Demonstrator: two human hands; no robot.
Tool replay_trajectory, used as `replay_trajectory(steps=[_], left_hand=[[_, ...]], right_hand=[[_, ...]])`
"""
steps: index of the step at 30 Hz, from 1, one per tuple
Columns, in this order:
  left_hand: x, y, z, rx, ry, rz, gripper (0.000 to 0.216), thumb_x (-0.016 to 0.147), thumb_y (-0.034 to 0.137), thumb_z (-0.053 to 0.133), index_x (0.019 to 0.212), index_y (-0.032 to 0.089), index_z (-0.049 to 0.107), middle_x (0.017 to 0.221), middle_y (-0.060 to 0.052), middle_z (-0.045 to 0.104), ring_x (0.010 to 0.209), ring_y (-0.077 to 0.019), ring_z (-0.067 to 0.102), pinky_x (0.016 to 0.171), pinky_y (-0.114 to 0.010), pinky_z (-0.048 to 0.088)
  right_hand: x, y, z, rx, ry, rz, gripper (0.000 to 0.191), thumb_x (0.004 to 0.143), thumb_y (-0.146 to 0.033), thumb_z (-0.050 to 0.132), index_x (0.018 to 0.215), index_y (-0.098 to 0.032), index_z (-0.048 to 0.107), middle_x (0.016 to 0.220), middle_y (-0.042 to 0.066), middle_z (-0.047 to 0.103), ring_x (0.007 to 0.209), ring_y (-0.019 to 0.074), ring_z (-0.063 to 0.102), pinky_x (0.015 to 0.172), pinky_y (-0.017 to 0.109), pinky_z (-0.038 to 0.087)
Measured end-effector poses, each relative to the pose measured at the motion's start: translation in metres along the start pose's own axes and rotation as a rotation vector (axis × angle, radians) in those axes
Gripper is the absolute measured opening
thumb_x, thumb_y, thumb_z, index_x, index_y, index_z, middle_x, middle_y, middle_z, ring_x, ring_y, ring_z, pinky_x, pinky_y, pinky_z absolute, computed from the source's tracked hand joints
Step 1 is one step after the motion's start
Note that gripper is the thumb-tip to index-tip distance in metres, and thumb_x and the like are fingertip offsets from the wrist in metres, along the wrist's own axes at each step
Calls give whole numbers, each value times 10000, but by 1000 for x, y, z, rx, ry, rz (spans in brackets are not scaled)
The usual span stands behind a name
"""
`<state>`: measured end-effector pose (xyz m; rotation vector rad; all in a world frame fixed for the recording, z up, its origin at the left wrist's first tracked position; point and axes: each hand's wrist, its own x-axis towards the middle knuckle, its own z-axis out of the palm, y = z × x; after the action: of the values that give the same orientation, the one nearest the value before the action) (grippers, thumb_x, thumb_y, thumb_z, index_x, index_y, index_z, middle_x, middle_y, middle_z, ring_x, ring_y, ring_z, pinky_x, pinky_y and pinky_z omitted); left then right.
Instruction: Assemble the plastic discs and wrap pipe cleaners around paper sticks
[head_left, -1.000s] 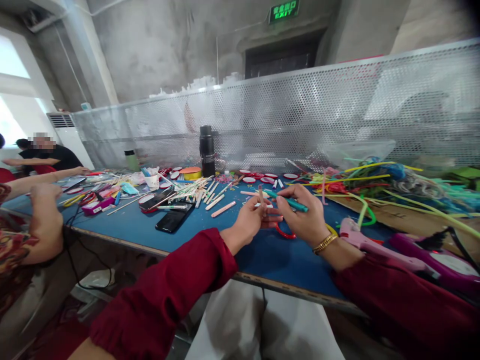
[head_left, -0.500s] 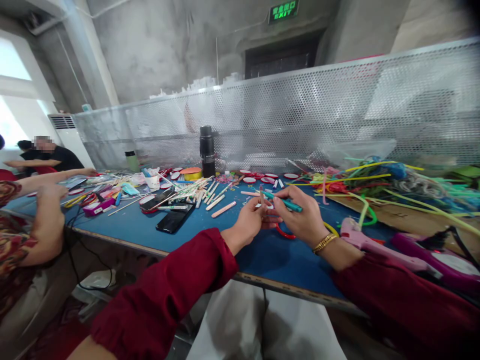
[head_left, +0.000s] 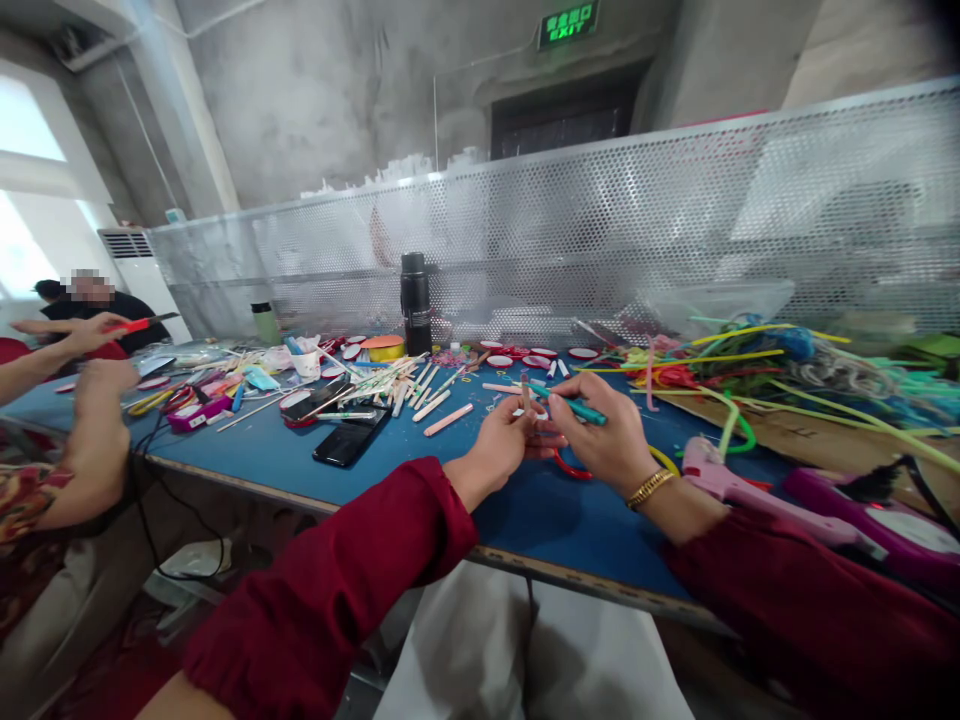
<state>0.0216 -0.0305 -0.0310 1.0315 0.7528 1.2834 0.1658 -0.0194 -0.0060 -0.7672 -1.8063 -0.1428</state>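
Over the blue table, my left hand (head_left: 501, 438) is closed on a short pinkish stick (head_left: 526, 385) that points upward from the fingertips. A teal pen (head_left: 587, 411) lies in the grip of my right hand (head_left: 613, 425), its front end turned toward the stick. The two hands are close together, and the fingers hide the stick's lower part and the pen's tip. Just below them a red ring-like piece (head_left: 571, 466) rests on the table. To the left lie a pink stick (head_left: 448, 420) and several pale sticks (head_left: 431, 405).
A black phone (head_left: 351, 438) and a black bottle (head_left: 415, 305) stand or lie left of my hands. To the right are a pink glue gun (head_left: 765, 490), a purple device (head_left: 877, 515) and a pile of coloured pipe cleaners (head_left: 750, 350). At far left a co-worker's hand (head_left: 96, 332) holds a red-handled tool (head_left: 135, 325).
The co-worker's far hand has drawn back left and up from the table with the red-handled tool. My hands stay almost in place; the pen shows less beyond my right fingers.
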Motion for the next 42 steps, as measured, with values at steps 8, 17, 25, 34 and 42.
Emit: replay_trajectory(steps=[8, 17, 25, 34, 42], left_hand=[[0, -1, 0, 11, -13, 4, 143, 927, 284, 652, 1009, 200, 571, 776, -16, 701, 624, -158, 718, 629, -263, 576], [-2, 2, 1, 18, -2, -14, 108, 932, 254, 637, 989, 196, 567, 754, -9, 686, 592, -148, 705, 608, -251, 565], [-2, 1, 1, 34, -9, -14, 66, 947, 230, 591, 981, 194, 547, 736, -4, 675, 581, -143, 705, 599, -239, 563], [0, -1, -1, 48, -7, -18, 72, 965, 251, 579, 1000, 194, 552, 760, -20, 693, 618, -153, 712, 629, -251, 562], [3, -5, -3, 43, -12, 6, 160, 945, 318, 641, 995, 190, 559, 775, -22, 686, 621, -155, 703, 631, -264, 561]], right_hand=[[0, 1, 0, 2, -2, 6, 103, 900, -311, 599, 819, -248, 596, 778, 27, 689, 684, 192, 635, 642, 333, 453], [0, 1, 0, 11, -6, 21, 104, 900, -312, 600, 815, -251, 600, 768, 25, 686, 686, 195, 634, 635, 333, 453], [0, 1, 0, 18, -8, 17, 102, 903, -303, 598, 818, -248, 611, 768, 23, 685, 680, 194, 632, 637, 332, 451], [0, 2, -1, -5, 4, 16, 106, 906, -293, 594, 812, -244, 602, 763, 22, 680, 680, 187, 625, 641, 324, 441], [0, 2, 0, -11, 7, 13, 116, 906, -298, 593, 809, -235, 604, 754, 17, 678, 665, 180, 623, 635, 314, 440]])
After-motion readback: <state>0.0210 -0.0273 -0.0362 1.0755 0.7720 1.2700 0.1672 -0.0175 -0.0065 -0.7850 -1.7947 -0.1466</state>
